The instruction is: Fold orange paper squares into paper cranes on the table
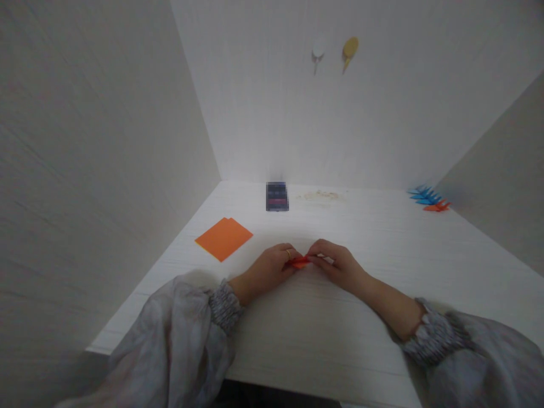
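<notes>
Between my two hands is a small folded piece of orange-red paper [300,263], close to the tabletop. My left hand [277,264], with a ring on one finger, is closed on its left side. The fingers of my right hand [338,264] pinch its right end. My fingertips hide part of the paper, so its full folded shape does not show. To the left of my left hand lies a stack of square orange paper sheets [224,239], with a yellow edge showing at its lower left.
A dark, blurred-out rectangular object [277,196] lies near the back wall. Several folded blue paper figures [425,196] and an orange one [437,207] stand at the back right. White [318,48] and yellow [351,47] hooks hang on the wall. Panels enclose the white table [323,340] left and right.
</notes>
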`<action>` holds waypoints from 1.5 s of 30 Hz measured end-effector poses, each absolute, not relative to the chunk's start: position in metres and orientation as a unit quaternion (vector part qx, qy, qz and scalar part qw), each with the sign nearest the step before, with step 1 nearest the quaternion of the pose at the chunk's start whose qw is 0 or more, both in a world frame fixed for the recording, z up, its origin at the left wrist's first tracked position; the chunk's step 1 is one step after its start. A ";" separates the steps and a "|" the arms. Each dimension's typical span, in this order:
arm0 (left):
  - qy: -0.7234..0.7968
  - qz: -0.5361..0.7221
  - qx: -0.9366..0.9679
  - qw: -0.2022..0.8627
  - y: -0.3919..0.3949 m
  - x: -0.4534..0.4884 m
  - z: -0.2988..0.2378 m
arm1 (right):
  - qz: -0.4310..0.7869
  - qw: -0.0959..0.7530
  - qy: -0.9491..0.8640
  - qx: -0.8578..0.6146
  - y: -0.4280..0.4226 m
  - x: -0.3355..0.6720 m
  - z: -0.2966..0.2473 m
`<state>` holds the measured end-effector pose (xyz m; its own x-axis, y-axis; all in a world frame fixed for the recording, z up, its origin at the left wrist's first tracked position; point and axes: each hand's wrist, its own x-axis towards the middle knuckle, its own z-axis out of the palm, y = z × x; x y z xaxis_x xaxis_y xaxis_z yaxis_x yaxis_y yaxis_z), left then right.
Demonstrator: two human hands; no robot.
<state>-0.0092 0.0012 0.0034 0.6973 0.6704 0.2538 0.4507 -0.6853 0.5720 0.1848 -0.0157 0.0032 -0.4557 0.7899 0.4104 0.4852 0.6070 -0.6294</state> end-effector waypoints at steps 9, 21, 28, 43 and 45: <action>0.411 0.292 0.764 0.402 0.004 -0.006 -0.007 | 0.292 0.404 -0.738 -0.454 -0.013 0.186 -0.008; 0.391 0.327 0.660 0.552 0.003 0.001 -0.007 | 0.545 0.464 -0.583 -0.385 -0.015 0.173 -0.010; 0.414 0.358 0.628 0.553 0.005 0.002 -0.009 | 0.580 0.469 -0.560 -0.360 -0.016 0.169 -0.008; 0.403 0.310 0.589 0.628 -0.001 0.005 0.000 | 0.572 0.451 -0.577 -0.368 -0.015 0.171 -0.015; 0.398 0.313 0.606 0.614 -0.001 0.003 0.000 | 0.575 0.448 -0.580 -0.363 -0.016 0.170 -0.015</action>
